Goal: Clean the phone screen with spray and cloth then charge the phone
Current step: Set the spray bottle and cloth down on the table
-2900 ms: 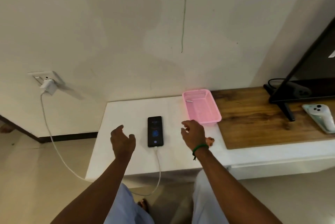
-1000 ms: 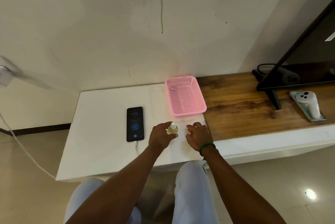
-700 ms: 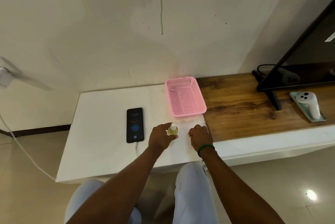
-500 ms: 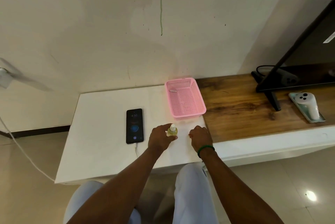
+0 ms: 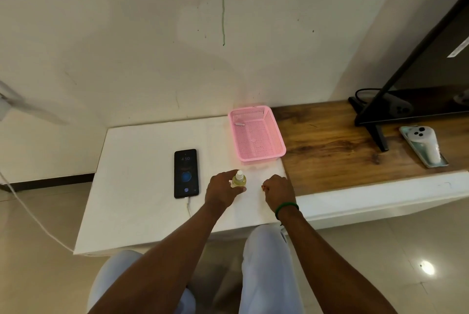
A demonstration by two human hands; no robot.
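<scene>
While standing upright, spray bottle [image 5: 239, 179] sits, apparently gripped, between left hand [image 5: 222, 191] fingers [image 5: 226, 174].

Both forearms [image 5: 177, 245] are bare. A thin green band [image 5: 286, 207] circles the wrist of the right hand [image 5: 278, 188] (a dark strand [image 5: 281, 223] dangles at its 6 o'clock). Pale bluish-white trousers [image 5: 266, 270] cover both thighs, toward 6 o'clock.

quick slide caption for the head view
Left hand grips the spray bottle near the plugged-in phone; right hand sits curled on the white table.

Black phone [image 5: 186, 173] flat on bench [image 5: 142, 141], screen lit, white cable [image 5: 189, 208] plugged in; small yellow spray bottle [image 5: 239, 178] upright, gripped in left hand [image 5: 222, 190].
</scene>
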